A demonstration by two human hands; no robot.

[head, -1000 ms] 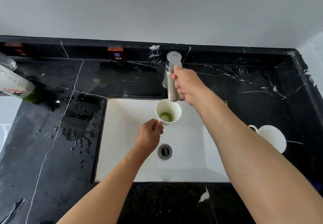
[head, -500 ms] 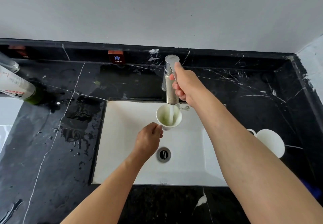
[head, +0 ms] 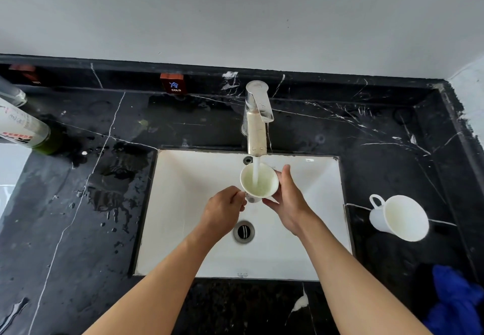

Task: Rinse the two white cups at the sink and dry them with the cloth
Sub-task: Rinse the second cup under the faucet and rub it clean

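Note:
A white cup [head: 267, 177] with greenish water in it is under the running tap [head: 257, 122], over the white sink [head: 188, 203]. My left hand [head: 224, 210] pinches its handle on the near left side. My right hand [head: 288, 203] cups its right wall and base. A stream of water falls into the cup. The second white cup [head: 399, 217] rests tilted on the black counter to the right of the sink, handle to the far left. A blue cloth [head: 455, 303] lies crumpled at the counter's near right corner.
The black marble counter [head: 78, 230] has puddles and drops left of the sink. A white bottle with a green base [head: 23, 128] stands at the far left. A red COLD label [head: 172, 84] sits on the backsplash. The drain [head: 244, 231] is below my hands.
My right hand left the tap lever and came down to the cup's right side. Water flows into the cup, and its level has risen.

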